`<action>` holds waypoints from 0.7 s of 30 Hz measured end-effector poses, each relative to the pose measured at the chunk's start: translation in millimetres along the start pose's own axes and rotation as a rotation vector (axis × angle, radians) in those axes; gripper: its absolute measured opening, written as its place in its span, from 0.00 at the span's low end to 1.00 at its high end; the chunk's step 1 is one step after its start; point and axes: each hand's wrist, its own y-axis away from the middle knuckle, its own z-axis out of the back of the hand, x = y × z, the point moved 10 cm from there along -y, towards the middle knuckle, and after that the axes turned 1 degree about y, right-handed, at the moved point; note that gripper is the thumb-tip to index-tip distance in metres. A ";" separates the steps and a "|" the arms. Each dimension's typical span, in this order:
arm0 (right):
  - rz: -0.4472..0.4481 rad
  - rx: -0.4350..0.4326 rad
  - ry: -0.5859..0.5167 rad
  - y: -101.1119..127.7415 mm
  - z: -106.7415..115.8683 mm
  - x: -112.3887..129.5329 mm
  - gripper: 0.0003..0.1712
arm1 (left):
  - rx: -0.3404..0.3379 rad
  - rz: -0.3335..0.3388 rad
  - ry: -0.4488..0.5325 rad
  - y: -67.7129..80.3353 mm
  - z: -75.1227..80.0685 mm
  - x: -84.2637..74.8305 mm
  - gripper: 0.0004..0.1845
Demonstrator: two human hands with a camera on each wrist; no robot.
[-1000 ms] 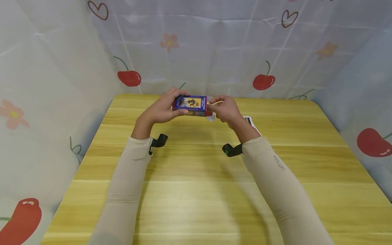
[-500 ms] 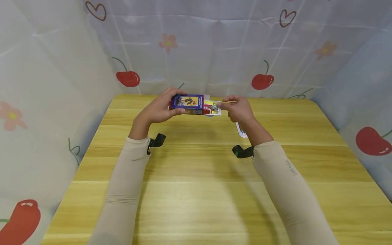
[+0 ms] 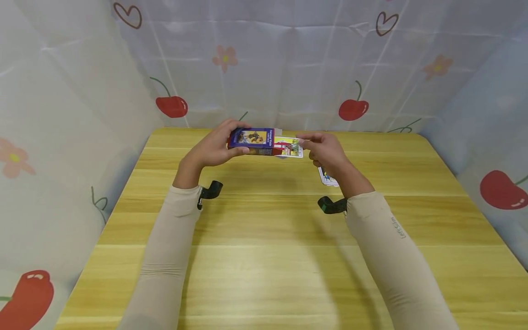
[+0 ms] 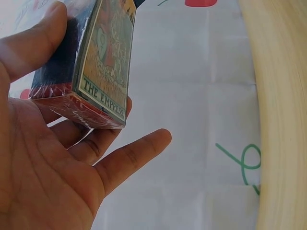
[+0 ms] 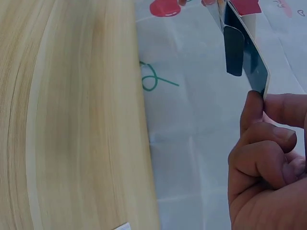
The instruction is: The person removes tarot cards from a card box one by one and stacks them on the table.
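Observation:
A blue tarot card box (image 3: 252, 137) with a yellow picture panel is held above the far part of the table by my left hand (image 3: 208, 146). The left wrist view shows thumb and fingers round the box (image 4: 103, 62), whose side reads "THE EMPRESS"; the little finger sticks out. From the box's open right end juts a picture-faced tarot card (image 3: 288, 146), still partly inside. My right hand (image 3: 327, 151) pinches its outer end between thumb and index finger. In the right wrist view the card (image 5: 256, 69) shows its dark underside; whether others lie with it I cannot tell.
Several cards (image 3: 327, 178) lie on the wooden table (image 3: 264, 275) beneath my right wrist, partly hidden by it. A box flap (image 5: 234, 50) hangs by the opening. A patterned curtain (image 3: 280, 82) stands just behind the table's far edge.
My right hand has moved right from the box's mouth, drawing the card partway out. More of the cards on the table now shows. The left hand and box have barely shifted.

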 end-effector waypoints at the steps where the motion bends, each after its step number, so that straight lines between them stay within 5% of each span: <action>1: 0.008 -0.004 -0.007 0.5 2.2 -0.3 0.22 | 0.001 0.003 0.002 0.0 0.2 0.2 0.32; 9: 0.021 -0.090 -0.155 9.1 26.8 -14.3 0.19 | -0.002 0.011 0.017 2.3 3.6 1.7 0.33; 21: -0.075 -0.368 -0.361 30.1 65.7 -62.8 0.06 | -0.006 0.020 0.022 1.9 3.4 0.0 0.33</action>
